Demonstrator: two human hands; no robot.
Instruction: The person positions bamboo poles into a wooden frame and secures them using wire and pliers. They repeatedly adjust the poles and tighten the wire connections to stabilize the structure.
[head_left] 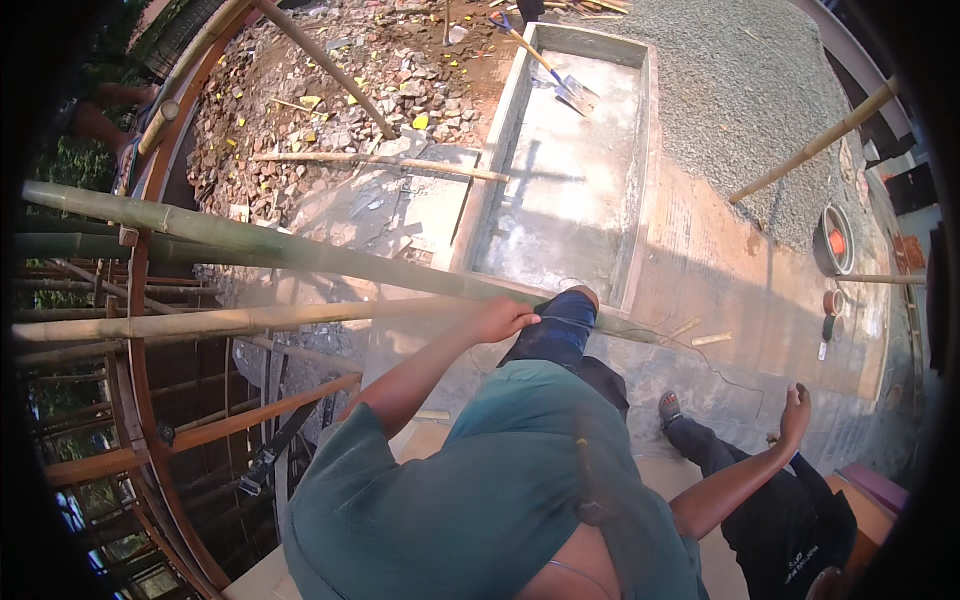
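My left hand [503,321] is closed beside my raised knee, where the ends of two long bamboo poles come together. One is a green bamboo pole [250,240]; the other is a tan bamboo pole [230,320]. A thin pale line runs from the fingertips across the dark trouser knee [560,325]; I cannot make out what it is. Held out to the right, my right hand [796,412] is curled closed, and whatever it may hold is hidden. A thin wire [715,370] trails over the floor toward it.
A shovel [572,92] lies in a shallow concrete trough [647,150]. Brick rubble [300,120] is behind left, gravel [720,100] behind right, beside a metal basin [833,240]. Bamboo scaffolding [140,350] stands left. A person in black [770,500] is close by on the right.
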